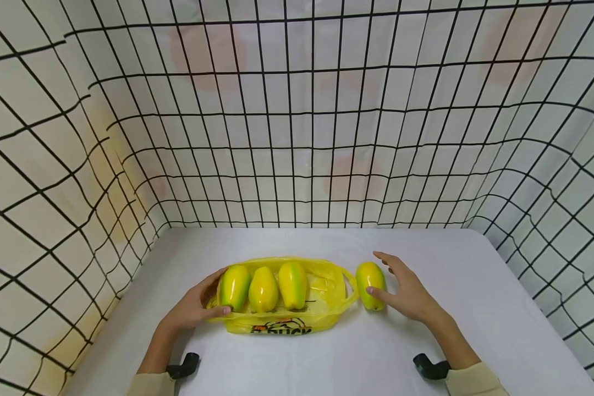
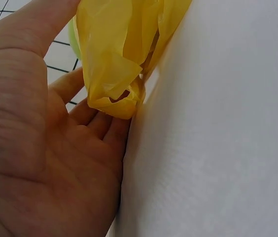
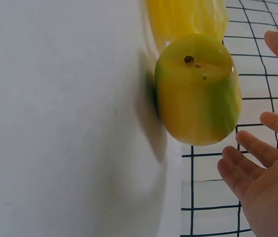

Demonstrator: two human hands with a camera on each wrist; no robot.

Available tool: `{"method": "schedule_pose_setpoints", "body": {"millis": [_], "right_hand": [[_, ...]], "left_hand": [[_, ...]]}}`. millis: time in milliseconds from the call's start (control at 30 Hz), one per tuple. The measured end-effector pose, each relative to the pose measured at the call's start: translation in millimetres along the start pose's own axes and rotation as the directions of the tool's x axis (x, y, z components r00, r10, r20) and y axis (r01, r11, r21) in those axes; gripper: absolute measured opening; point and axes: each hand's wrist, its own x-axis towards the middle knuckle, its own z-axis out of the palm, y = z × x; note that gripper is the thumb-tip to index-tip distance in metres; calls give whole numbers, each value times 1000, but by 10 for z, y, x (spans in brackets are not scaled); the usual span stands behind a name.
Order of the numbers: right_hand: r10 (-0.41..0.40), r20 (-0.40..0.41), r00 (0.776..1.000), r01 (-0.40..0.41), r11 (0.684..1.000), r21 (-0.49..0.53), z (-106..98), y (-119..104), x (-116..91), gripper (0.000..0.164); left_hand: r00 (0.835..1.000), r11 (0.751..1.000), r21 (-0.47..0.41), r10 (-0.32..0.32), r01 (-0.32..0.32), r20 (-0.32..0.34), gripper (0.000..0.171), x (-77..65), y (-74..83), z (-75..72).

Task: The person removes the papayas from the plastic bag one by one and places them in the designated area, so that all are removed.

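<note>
A yellow plastic bag [image 1: 329,286] lies on its side with its mouth spread upward, black print on its near face. Three yellow-green papayas [image 1: 264,290] sit side by side in its left and middle part. My left hand [image 1: 200,301] holds the bag's left end, thumb over the near rim, other fingers behind; the left wrist view shows the bag's crumpled end [image 2: 112,64] between them. Another papaya [image 1: 370,283] lies on the table beside the bag's right handle loop. Around it, apart in the right wrist view, my right hand [image 3: 272,182] is spread with nothing in its grasp.
The table [image 1: 297,366] has a white cover. White walls with a black grid [image 1: 312,132] enclose it at the back and both sides. A dark wrist mount [image 1: 184,366] is on the left wrist, and another [image 1: 430,367] on the right.
</note>
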Motion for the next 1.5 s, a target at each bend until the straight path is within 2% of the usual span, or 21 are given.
{"method": "schedule_pose_setpoints", "body": {"millis": [300,533,833,1167,1500], "right_hand": [[-44,-18,999,45,999,24,-18,-134,36,82],[-40,-5,999,40,998,50,28,-308,33,80],[-120,14,993,118,987,113,140,-501,86,78],[-119,91,989,96,969,227,329,-659,140,73],[-122,140,983,77,954,291,540,-835,205,72]], "left_hand": [[1000,1000,5,0,0,-12,96,19,2,4],[1000,1000,14,-15,15,-5,96,23,28,-1],[999,999,13,-29,29,-21,96,1,40,-13],[999,999,30,-38,38,-16,96,-9,44,-1],[999,999,19,-41,41,-23,97,-4,42,9]]}}
